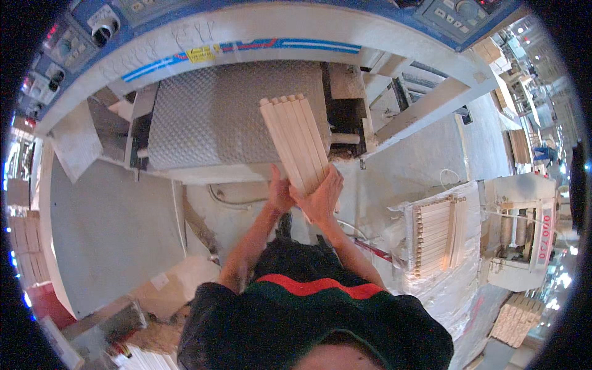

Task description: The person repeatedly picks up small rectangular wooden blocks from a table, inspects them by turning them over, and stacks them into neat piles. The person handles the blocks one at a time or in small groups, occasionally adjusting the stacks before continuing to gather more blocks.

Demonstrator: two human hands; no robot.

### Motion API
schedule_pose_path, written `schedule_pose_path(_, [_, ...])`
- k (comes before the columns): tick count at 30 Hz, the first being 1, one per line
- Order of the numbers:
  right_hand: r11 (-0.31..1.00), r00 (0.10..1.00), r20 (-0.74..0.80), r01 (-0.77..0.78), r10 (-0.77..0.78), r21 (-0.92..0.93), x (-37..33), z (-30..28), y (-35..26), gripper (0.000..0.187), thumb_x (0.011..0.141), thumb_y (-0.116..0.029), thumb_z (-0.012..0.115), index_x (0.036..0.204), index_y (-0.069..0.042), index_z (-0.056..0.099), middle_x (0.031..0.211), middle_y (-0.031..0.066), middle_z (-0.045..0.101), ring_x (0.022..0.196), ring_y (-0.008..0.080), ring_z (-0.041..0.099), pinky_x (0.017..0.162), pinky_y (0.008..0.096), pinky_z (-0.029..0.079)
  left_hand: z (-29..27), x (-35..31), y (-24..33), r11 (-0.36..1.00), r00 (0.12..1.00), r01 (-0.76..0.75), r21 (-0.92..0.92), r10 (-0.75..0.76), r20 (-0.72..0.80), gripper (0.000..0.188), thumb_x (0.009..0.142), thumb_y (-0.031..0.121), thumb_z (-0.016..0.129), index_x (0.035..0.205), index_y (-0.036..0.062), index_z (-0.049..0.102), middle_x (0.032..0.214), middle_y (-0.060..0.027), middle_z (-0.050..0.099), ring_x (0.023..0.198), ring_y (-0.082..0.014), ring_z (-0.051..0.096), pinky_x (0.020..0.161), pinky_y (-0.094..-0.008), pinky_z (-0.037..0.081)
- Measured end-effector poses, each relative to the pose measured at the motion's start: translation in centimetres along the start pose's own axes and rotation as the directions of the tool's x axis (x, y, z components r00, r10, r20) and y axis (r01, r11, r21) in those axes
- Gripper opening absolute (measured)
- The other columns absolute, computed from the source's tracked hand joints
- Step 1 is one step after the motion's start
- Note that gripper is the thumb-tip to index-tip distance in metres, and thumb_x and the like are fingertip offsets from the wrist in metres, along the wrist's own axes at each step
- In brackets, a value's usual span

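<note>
A bundle of pale wooden sticks [294, 139] with rounded ends is held in front of me, slanting up and to the left. My right hand [323, 196] wraps round its lower part, thumb across the front and fingers along the right side. Close against the lower left of the bundle is my left hand [281, 194]. Its thumb stands up away from the wood, and its other fingers are partly hidden by the right hand. The far ends of the sticks are over a grey textured conveyor belt [209, 117].
The belt belongs to a machine with a pale frame [425, 111] and blue control panels [462, 15]. A grey board [111, 234] is at left. Stacked sticks [439, 237] lie on a plastic-covered surface at right, beside a smaller pale machine [521, 231]. More wood [517, 319] sits at lower right.
</note>
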State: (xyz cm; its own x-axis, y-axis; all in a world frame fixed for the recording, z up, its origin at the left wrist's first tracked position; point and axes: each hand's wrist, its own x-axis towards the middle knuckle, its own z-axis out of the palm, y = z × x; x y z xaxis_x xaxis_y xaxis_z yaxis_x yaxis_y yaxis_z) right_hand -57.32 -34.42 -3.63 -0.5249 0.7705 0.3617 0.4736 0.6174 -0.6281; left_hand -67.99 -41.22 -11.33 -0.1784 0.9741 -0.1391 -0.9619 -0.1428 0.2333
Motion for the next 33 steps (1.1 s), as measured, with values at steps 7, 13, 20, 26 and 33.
schedule_pose_path(7, [0.898, 0.943, -0.022, -0.323, 0.332, -0.300, 7.2, 7.7, -0.1, 0.095, 0.061, -0.049, 0.078, 0.124, 0.010, 0.037, 0.118, 0.0257, 0.046, 0.111, 0.0406, 0.044, 0.094, 0.0527, 0.037, 1.5, 1.0, -4.2, 0.988, 0.981, -0.100, -0.117, 0.078, -0.176, 0.095, 0.083, 0.074, 0.041, 0.144, 0.0025, 0.029, 0.145, -0.0140, 0.039, 0.130, -0.0354, 0.040, 0.112, -0.0477, 0.028])
schedule_pose_path(13, [0.851, 0.921, -0.071, -0.381, 0.382, -0.362, 13.1, 12.8, -3.8, 0.095, 0.058, -0.056, 0.076, 0.119, 0.010, 0.044, 0.119, 0.0254, 0.048, 0.112, 0.0384, 0.045, 0.095, 0.0544, 0.038, 0.7, 3.1, -1.5, 0.887, 0.955, -0.279, -0.367, 0.217, -0.201, 0.086, 0.089, 0.064, 0.043, 0.140, -0.0034, 0.031, 0.141, -0.0176, 0.041, 0.128, -0.0356, 0.042, 0.111, -0.0484, 0.029])
schedule_pose_path(20, [0.819, 0.905, -0.095, -0.417, 0.415, -0.393, 15.1, 15.2, -6.1, 0.098, 0.058, -0.061, 0.075, 0.121, 0.008, 0.047, 0.115, 0.0242, 0.050, 0.111, 0.0364, 0.046, 0.091, 0.0523, 0.038, -1.1, -1.9, 1.4, 0.948, 0.893, -0.274, -0.159, 0.189, -0.409, 0.076, 0.088, 0.059, 0.051, 0.130, -0.0028, 0.040, 0.127, -0.0169, 0.047, 0.118, -0.0309, 0.047, 0.104, -0.0489, 0.036])
schedule_pose_path(26, [0.872, 0.924, -0.184, -0.378, 0.335, -0.311, 15.8, 16.1, -3.8, 0.099, 0.067, -0.069, 0.067, 0.124, 0.009, 0.046, 0.119, 0.0247, 0.051, 0.112, 0.0405, 0.046, 0.096, 0.0554, 0.033, -3.8, -2.8, -1.0, 0.923, 0.801, -0.325, -0.206, 0.153, -0.579, 0.061, 0.089, 0.053, 0.053, 0.120, 0.0007, 0.046, 0.104, -0.0120, 0.053, 0.104, -0.0273, 0.054, 0.098, -0.0466, 0.041])
schedule_pose_path(33, [0.993, 0.993, 0.087, -0.074, 0.082, -0.090, 6.4, 4.5, 4.4, 0.103, 0.070, -0.076, 0.057, 0.137, 0.001, 0.041, 0.139, 0.0288, 0.038, 0.133, 0.0453, 0.028, 0.107, 0.0650, 0.017, -7.4, -0.7, -1.7, 0.982, 0.816, -0.190, 0.011, 0.164, -0.555, 0.064, 0.085, 0.055, 0.058, 0.122, 0.0043, 0.048, 0.108, -0.0107, 0.059, 0.095, -0.0249, 0.057, 0.098, -0.0537, 0.038])
